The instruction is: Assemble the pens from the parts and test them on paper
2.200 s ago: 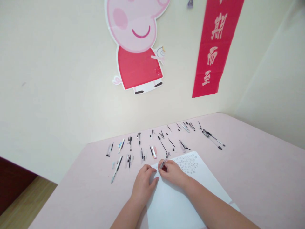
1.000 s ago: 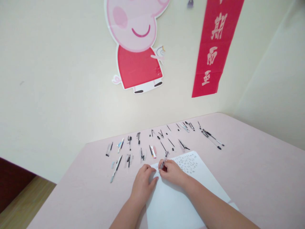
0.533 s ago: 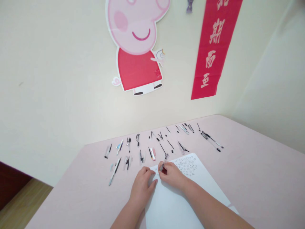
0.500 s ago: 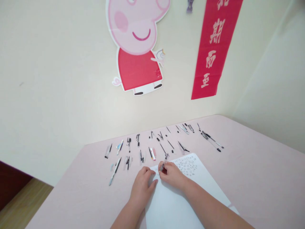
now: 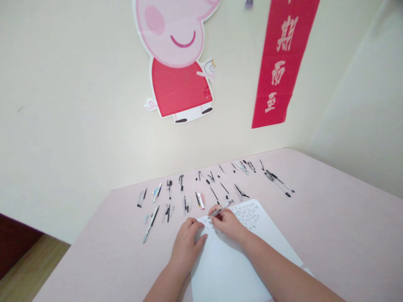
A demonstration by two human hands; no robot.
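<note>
Pinched in the fingers of my right hand (image 5: 225, 222) is a clear-barrelled pen (image 5: 224, 206), tilted with its upper end to the right. Its tip is close to the top left part of a white sheet of paper (image 5: 229, 264), where a few small marks show. Dark handwritten characters fill the sheet's upper right area. My left hand (image 5: 188, 241) rests on the sheet's left edge, fingers spread and holding nothing. The right hand and forearm cover part of the paper.
Several pens and pen parts lie in rows behind the paper, among them a white and black pen (image 5: 151, 224) and a capped clear pen (image 5: 277, 184). The pink table (image 5: 333, 235) meets a wall with a cartoon pig cutout (image 5: 181, 88) and a red banner (image 5: 280, 71).
The pen in my right hand has tipped over from fairly upright to slanting right. The left hand stays on the paper. My view has tilted slightly.
</note>
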